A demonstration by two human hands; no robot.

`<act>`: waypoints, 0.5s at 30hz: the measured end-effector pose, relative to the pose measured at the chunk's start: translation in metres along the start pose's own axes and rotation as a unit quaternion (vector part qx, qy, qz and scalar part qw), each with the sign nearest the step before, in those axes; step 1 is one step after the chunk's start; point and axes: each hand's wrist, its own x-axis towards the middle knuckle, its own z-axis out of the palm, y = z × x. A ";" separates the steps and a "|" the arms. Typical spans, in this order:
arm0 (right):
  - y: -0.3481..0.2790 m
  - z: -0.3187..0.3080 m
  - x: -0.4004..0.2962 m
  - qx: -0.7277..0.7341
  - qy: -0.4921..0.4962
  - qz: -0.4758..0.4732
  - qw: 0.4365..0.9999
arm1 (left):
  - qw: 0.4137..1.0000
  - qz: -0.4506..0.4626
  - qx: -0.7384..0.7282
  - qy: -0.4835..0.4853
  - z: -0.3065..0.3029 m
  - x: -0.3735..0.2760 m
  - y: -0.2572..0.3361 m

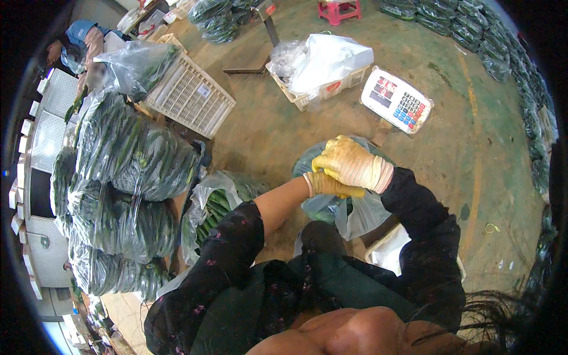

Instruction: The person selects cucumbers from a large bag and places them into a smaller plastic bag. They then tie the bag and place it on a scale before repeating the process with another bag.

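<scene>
Directly in front of me stands a clear plastic bag (366,217) with green produce dimly visible inside, its loose edge flaring towards my knees. My left hand (335,185), in a yellow-coated work glove, grips the gathered plastic near the top. Over it lies my right hand (348,160) in a matching glove, its fingers closed at the same spot. What the right fingers pinch is hidden by the hand itself. To the left of my forearm, a plastic bag of cucumbers (216,211) sits with its mouth spread apart.
Stacked bags of cucumbers (137,155) rise on my left beside a tilted cream plastic crate (191,95). Ahead are a crate with white plastic bags (328,88) and a weighing scale's display (396,101). More bags line the right wall (483,40). A person (84,40) bends at far left.
</scene>
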 end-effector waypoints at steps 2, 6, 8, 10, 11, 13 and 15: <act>-0.008 -0.005 -0.002 0.078 0.071 0.080 0.991 | 0.903 0.225 0.271 0.247 0.020 0.024 -0.074; -0.013 -0.008 -0.068 0.232 0.146 0.298 0.914 | 0.933 0.017 -0.337 0.125 0.015 0.009 -0.022; -0.019 0.002 -0.096 0.246 0.120 0.349 0.896 | 0.911 0.004 -0.406 0.070 0.007 0.008 -0.023; -0.032 0.016 -0.108 0.205 0.144 0.335 0.908 | 0.923 0.042 -0.369 0.098 0.012 0.013 -0.037; -0.045 0.016 -0.108 0.218 0.160 0.310 0.911 | 0.929 0.061 -0.349 0.112 0.014 0.015 -0.044; -0.059 0.006 -0.097 0.169 0.214 0.293 0.917 | 0.940 0.039 -0.320 0.114 0.009 0.001 -0.025; -0.057 0.000 -0.079 0.253 0.265 0.308 0.878 | 0.969 0.051 -0.182 0.162 0.013 -0.003 -0.026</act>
